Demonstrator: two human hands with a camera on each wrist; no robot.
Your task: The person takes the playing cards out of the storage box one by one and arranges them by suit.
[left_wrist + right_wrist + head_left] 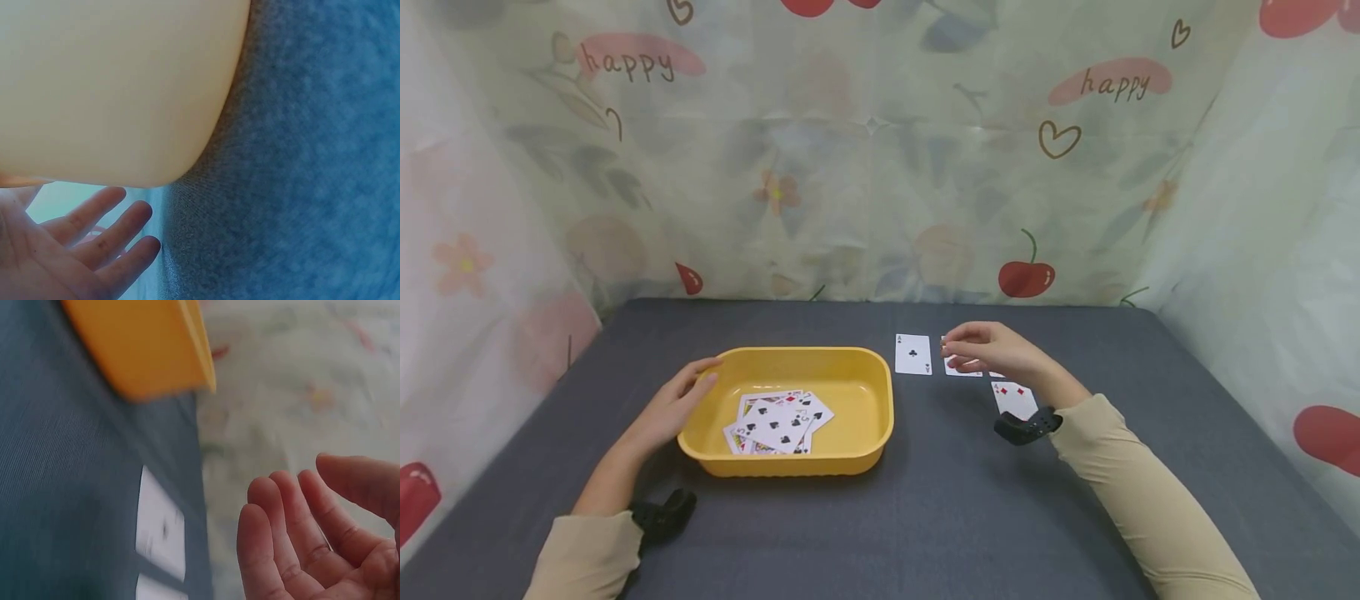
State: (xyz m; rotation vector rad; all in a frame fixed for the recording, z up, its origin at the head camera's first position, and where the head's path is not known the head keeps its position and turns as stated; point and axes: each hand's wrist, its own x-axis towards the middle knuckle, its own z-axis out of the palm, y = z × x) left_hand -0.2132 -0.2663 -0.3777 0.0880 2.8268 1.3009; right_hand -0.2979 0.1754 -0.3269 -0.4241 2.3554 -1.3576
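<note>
Head view: a yellow plastic tub sits on a dark grey cloth-covered table, and a loose heap of playing cards lies face up on its floor. The left hand rests against the tub's left rim, fingers straight and relaxed, gripping nothing. To the right of the tub, an ace of clubs lies face up on the cloth. Just beside it the right hand hovers over a second card, fingers loosely bent, with nothing pinched between them as far as this view shows. A diamond card lies nearer the person, partly under the right wrist. A black strap wraps that wrist. Behind the table hangs a pale curtain printed with cherries and the word "happy".

Left wrist view: the tub's pale yellow wall fills the upper left, standing on the grey cloth. Fingers of the left hand spread out below it, empty.

Right wrist view: this picture is blurred. The right hand's fingers are gently curved and apart, holding nothing. Two white cards lie on the cloth below, with the tub's corner beyond.
</note>
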